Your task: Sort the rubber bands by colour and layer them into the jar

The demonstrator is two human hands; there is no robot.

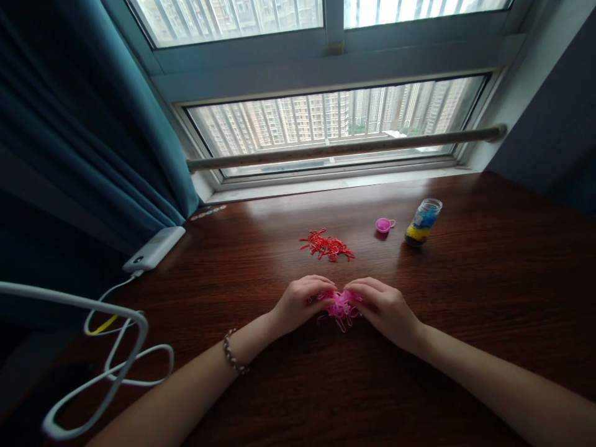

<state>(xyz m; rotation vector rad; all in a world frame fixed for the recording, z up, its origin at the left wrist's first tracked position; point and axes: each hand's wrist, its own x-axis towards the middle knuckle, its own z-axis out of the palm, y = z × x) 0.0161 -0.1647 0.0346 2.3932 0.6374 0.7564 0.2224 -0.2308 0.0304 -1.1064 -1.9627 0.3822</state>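
A bunch of pink paper clips is gathered between my two hands, low over the brown table. My left hand closes on its left side with fingers and thumb. From the right, my right hand grips the other side in the same way. Several clips stick out below the fingers. Beyond my hands lies a loose pile of red paper clips. Farther right stands an uncovered clear jar with blue, yellow and dark contents in layers. A small pink lid with a loop lies left of the jar.
A white power bank lies at the table's left edge, its white cable looping toward me. Blue curtains hang on the left. A window with a horizontal rail borders the table's far side.
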